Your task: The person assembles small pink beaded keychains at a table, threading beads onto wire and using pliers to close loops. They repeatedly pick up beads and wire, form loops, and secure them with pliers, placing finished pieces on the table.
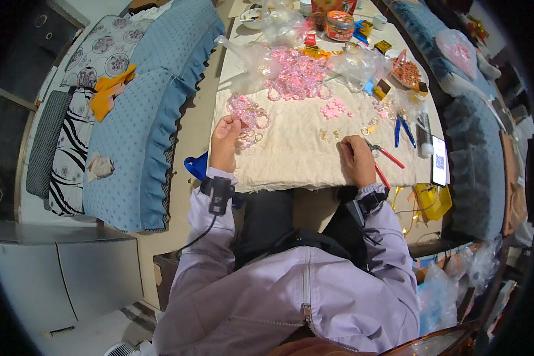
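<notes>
My left hand (224,142) is closed in a pinch at the left edge of a cream cloth (291,166). Its fingertips meet a small pile of pink beaded bracelets (248,114); what lies between them is too small to make out. My right hand (357,161) rests on the cloth with fingers curled down, and its fingertips are hidden. Just beyond those fingers lie tiny gold pieces (324,135). Red-handled pliers (388,155) lie close to the right of that hand. Farther back are a large heap of pink beaded strands (296,72) and a small cluster of pink beads (333,108).
Blue-handled pliers (404,130) and a phone (438,160) lie at the right. Clear plastic bags (353,68), a jar (339,26) and a bowl of brown bits (406,72) crowd the back. A yellow basket (434,202) sits below the table's right edge. Blue-covered sofas flank the table.
</notes>
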Demonstrator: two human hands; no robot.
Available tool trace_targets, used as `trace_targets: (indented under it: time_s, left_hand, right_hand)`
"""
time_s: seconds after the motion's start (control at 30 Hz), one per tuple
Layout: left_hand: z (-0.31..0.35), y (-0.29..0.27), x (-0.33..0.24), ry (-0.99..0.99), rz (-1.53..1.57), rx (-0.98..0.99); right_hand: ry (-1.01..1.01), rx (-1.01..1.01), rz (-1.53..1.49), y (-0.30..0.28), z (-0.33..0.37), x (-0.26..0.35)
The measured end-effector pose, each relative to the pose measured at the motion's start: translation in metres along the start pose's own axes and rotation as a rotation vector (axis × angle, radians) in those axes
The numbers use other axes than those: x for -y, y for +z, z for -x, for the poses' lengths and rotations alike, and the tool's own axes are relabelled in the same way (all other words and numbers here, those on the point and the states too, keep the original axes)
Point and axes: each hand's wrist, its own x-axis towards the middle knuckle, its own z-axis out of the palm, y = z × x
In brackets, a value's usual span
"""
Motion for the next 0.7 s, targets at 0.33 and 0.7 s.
trace_targets:
  time_s: [0.33, 0.7]
  left_hand:
    - [0.025, 0.063, 0.0, -0.359, 0.001, 0.192]
    - [0.038, 0.099, -0.012, -0.199, -0.264, 0.45]
  right_hand:
    - [-0.009, 0.022, -0.094, -0.005, -0.001, 0.002]
    - [0.471, 0.331, -0.85, 0.002, -0.004, 0.075]
